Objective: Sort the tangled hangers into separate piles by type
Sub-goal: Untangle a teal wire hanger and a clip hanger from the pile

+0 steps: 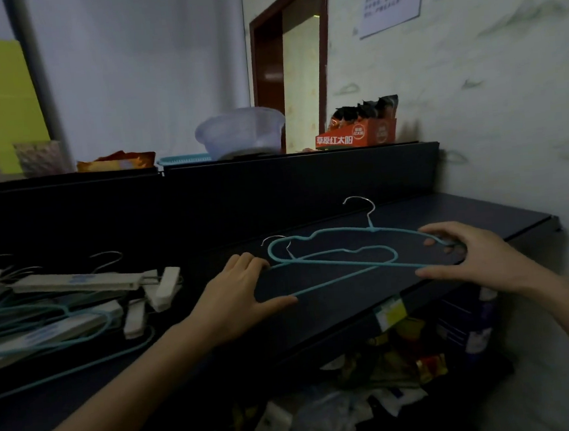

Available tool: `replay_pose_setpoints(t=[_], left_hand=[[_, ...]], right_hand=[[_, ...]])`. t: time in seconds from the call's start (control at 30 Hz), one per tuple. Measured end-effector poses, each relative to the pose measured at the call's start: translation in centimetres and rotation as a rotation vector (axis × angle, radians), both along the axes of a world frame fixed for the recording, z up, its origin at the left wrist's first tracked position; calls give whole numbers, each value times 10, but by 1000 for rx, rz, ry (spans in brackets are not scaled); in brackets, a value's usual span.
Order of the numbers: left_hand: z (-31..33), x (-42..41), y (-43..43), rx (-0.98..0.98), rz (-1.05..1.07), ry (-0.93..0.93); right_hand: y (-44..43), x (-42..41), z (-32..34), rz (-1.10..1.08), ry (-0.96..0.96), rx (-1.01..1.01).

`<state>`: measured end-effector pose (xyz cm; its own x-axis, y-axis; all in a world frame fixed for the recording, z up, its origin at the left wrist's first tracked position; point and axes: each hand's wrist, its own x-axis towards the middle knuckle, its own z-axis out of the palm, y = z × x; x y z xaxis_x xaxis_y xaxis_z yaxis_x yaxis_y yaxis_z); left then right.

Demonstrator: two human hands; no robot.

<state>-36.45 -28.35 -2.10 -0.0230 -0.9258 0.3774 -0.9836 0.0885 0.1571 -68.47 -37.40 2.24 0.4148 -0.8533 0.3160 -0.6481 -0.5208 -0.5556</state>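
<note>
Two teal wire hangers [335, 257] with silver hooks lie overlapped on the dark shelf [482, 211] at the right. My left hand [238, 295] rests on their left ends, fingers spread flat. My right hand [469, 257] pinches the right end of the hangers between thumb and fingers. On the left of the shelf lies a tangled heap [61, 310] of white clip hangers mixed with more teal wire hangers.
A raised dark ledge [292, 159] behind the shelf carries a clear plastic bowl [241, 131], an orange snack box [355, 135] and wrappers. A white wall closes the right side. Below the shelf edge lie packets, bottles and bags [376, 372].
</note>
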Motion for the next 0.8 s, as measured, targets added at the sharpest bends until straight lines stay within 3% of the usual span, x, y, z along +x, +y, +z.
replay_pose_setpoints(t=[0.23,0.5,0.63,0.8], left_hand=[[-21,-17,-47,65,-1,70],[-32,-26,-82,73,58,-6],[-24,-9,-83,183,23,52],[-2,12,-65,237,198,34]], right_hand=[[-55,-3,-17,89,21,-6],[-115,12,-32,255,25,53],[-139,18,-35,338,52,74],[-154,34,-38,458,147,105]])
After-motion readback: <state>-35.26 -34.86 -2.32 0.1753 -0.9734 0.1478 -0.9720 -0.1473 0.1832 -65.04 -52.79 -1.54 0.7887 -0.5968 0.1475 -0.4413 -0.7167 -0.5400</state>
